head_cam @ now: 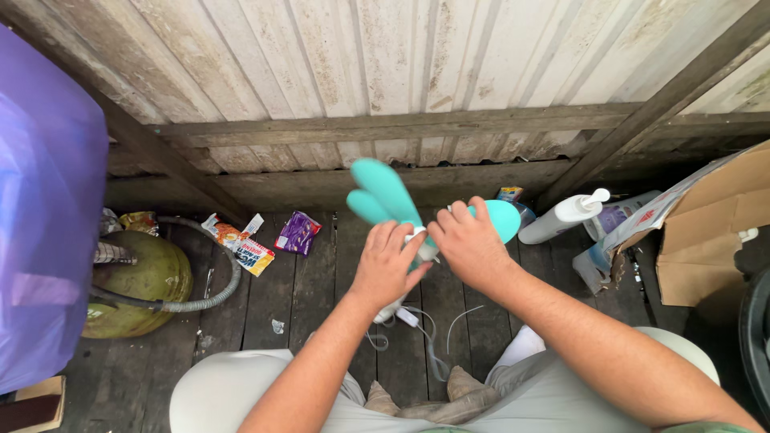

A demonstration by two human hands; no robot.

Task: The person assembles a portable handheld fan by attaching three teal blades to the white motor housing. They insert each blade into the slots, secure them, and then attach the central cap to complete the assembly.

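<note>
A purple sheet (40,208) hides the left edge beside a green gas cylinder (140,285). Left hand (385,265) and right hand (469,244) grip a teal fan (401,200), its hub hidden, above the plank floor (313,289). A cardboard box (714,224) is cut off at right.

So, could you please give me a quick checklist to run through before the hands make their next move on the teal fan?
1. Left hand on the white hub: ok, fingers touch it.
2. Right hand gripping by the teal blades: ok.
3. Blades seated on the hub: cannot tell, the hands hide the joint.
4. Loose wires free of snags: cannot tell, they trail between the knees.
5. Pump bottle apart from the blades: ok, it lies to the right.
6. Fan power off: cannot tell.
</note>
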